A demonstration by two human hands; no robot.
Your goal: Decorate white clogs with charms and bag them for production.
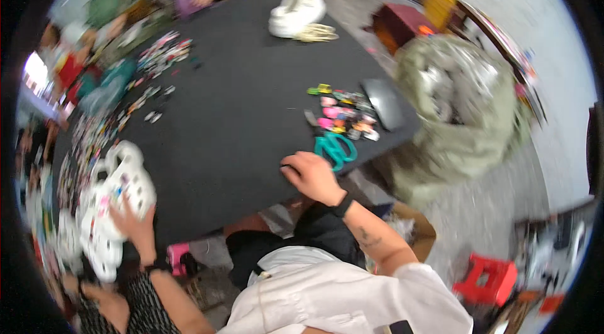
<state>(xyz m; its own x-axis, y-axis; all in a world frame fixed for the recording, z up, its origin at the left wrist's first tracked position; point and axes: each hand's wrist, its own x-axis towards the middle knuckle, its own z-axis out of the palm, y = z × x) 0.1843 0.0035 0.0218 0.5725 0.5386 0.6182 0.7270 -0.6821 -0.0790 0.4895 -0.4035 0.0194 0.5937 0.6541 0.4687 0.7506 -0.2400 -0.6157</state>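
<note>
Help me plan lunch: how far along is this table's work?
Done: small colourful pieces lie grouped by the scissors. In hand: the right hand rests on the table, grip unclear. Left: a co-worker's hand is on a white bag, seemingly unsorted.

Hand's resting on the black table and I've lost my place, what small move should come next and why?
Probably slide the right hand a little forward and right to the teal scissors. It lies flat and empty on the black table, the scissors are the nearest thing to its fingers, and the small colourful clips sit just beyond.
</note>
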